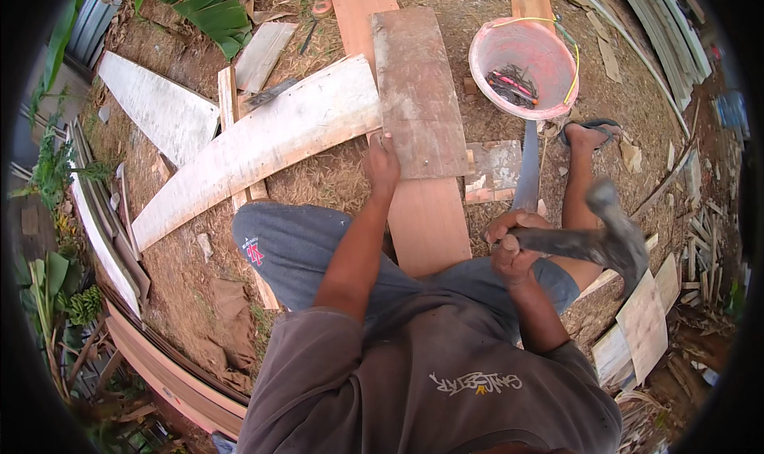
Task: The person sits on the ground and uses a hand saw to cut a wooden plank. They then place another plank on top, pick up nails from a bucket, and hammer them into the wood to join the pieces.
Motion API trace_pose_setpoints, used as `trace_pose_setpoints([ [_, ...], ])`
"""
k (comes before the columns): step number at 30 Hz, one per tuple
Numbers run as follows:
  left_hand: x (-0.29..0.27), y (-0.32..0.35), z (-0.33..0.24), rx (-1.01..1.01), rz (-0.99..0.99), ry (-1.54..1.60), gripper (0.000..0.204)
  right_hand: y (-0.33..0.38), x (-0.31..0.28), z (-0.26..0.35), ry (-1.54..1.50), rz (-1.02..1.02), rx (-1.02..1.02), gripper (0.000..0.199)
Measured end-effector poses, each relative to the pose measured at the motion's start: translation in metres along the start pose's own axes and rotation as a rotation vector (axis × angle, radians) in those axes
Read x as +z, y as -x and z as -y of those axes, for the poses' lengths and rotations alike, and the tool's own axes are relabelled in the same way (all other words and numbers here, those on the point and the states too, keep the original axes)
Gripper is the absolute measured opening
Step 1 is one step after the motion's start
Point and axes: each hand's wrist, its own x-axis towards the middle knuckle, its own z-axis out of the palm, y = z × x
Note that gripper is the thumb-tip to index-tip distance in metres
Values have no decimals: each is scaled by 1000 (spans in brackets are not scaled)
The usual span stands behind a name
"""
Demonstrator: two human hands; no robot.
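Note:
My left hand (382,166) grips the left edge of a weathered brown board (422,96), thumb at its side, some fingers hidden. This board lies over a longer, lighter plank (430,223) that runs toward my lap. In my right hand (516,255) is a hammer (585,245), its fingers closed round the handle and its dark head out to the right. A grey saw blade (528,163) lies just beyond that hand; its handle end is hidden there. To the left, a whitish board (263,148) reaches up to the weathered one.
A pink bucket (477,64) with nails and a red-handled tool inside stands ahead right. Another whitish board (163,108) lies far left. Plywood scraps (643,327) lie at right, stacked boards (171,370) at lower left. A tape roll (322,8) sits at the far side.

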Motion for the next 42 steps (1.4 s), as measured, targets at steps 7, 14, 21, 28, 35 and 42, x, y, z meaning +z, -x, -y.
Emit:
trace_pose_setpoints([
  [7,1,-7,-6,-88,54,-45,42,0,-28,11,619,516,753,51],
  [14,1,-2,-3,-67,42,-25,43,-11,-7,11,-180,-83,-117,48],
  [21,0,-8,-14,30,-67,12,41,2,-26,-14,728,558,709,43],
  [28,-1,0,-4,-19,-10,-48,40,-27,-9,22,-241,-43,-1,50],
  [35,-6,2,-11,-10,-3,-16,39,22,-19,-32,857,637,600,44],
  [42,-4,1,-8,-29,6,-35,40,-14,-14,23,81,191,236,45],
])
